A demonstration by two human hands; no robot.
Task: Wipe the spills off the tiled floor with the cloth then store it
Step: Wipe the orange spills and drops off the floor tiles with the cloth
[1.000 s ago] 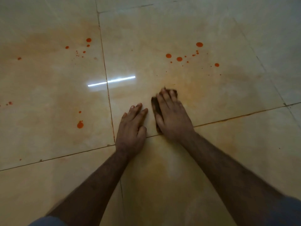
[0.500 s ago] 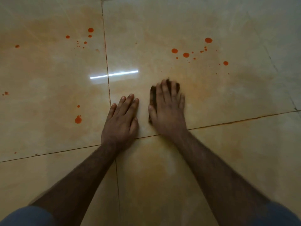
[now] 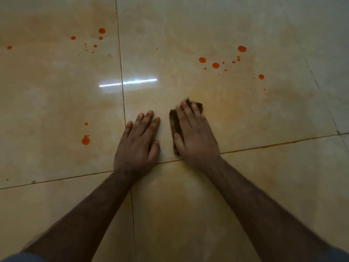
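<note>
Dim warm light, bright glare streak (image 3: 128,82) on glossy floor (image 3: 56,103), right hand (image 3: 194,137) motion-blurred, corners dark.

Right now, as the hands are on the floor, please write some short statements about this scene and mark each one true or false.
1. The right hand presses the dark cloth flat on the tiled floor. True.
2. The left hand holds the cloth. False: it rests flat on bare tile, apart from the cloth.
3. Orange drops lie beyond the cloth. True.
4. The tile left of the left hand is wiped clean. False: an orange blot lies there.
5. The cloth is white. False: it is dark brown.
</note>
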